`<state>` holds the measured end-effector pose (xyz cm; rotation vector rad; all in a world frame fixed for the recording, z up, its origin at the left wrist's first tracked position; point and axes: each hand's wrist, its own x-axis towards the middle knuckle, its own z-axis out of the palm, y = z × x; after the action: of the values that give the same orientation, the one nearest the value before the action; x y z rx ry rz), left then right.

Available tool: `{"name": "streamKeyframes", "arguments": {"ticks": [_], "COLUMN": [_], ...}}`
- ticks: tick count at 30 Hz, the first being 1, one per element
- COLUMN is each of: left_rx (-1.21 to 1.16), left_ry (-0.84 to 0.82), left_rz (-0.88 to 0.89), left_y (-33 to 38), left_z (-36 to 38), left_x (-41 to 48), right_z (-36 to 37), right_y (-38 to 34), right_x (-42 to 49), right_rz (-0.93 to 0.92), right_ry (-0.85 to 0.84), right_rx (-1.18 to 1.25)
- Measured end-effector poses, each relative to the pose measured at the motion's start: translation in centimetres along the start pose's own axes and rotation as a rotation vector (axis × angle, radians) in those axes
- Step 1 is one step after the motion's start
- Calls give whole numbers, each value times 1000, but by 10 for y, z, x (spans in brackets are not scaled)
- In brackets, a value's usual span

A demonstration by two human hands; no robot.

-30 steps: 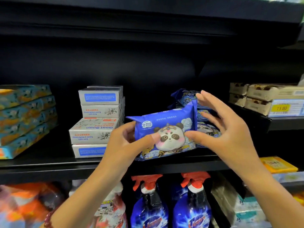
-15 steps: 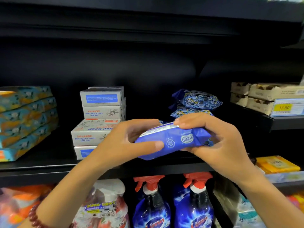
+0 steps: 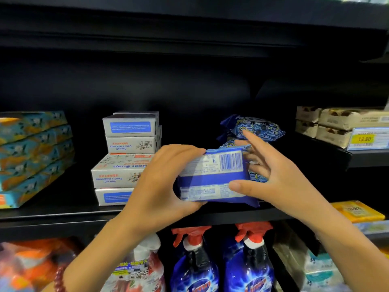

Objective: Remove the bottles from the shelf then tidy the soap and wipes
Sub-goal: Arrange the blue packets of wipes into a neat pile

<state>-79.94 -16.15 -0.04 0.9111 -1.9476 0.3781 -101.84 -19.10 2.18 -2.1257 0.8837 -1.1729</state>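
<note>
one wipes pack (image 3: 212, 175) gripped between both hands (image 3: 162, 182) (image 3: 282, 182)

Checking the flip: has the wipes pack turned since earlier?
Yes. The wipes pack flipped, barcode side now facing out, still just right of the soap boxes.

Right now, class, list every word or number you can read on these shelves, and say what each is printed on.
"Goat Soap": top of the soap box third down its stack, upside down.
"Sea salt Goat's milk soap": front of that box, upside down.
"13.80": yellow price tag, far right.
Too blurred: small print by the barcode on the wipes pack.
Too blurred: labels on the spray bottles.
</note>
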Motion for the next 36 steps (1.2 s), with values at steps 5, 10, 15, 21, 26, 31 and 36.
{"name": "streamKeyframes", "arguments": {"ticks": [5,10,15,21,26,31,36], "left_rx": [53,-119,-269,-228,-33,189,345], "left_ry": [63,13,-138,-213,-66,-121,-262], "left_rz": [99,-49,-362,-404,-412,-387,-369], "left_y": [1,9,10,10,2,-6,-16], "left_z": [5,-13,-22,-19,-19,-11,-3], "left_x": [-2,0,8,10,20,43,60], "right_z": [7,16,21,26,20,29,37], "right_y": [-2,0,11,21,27,50,69], "right_x": [5,-4,-7,-8,-16,-19,-21], "right_rz": [-41,-327,-678,-717,-394,-269,-385], "right_ry": [92,237,251,242,359,187,122], "right_rx": [70,13,-145,-184,-174,-339,-608]}}
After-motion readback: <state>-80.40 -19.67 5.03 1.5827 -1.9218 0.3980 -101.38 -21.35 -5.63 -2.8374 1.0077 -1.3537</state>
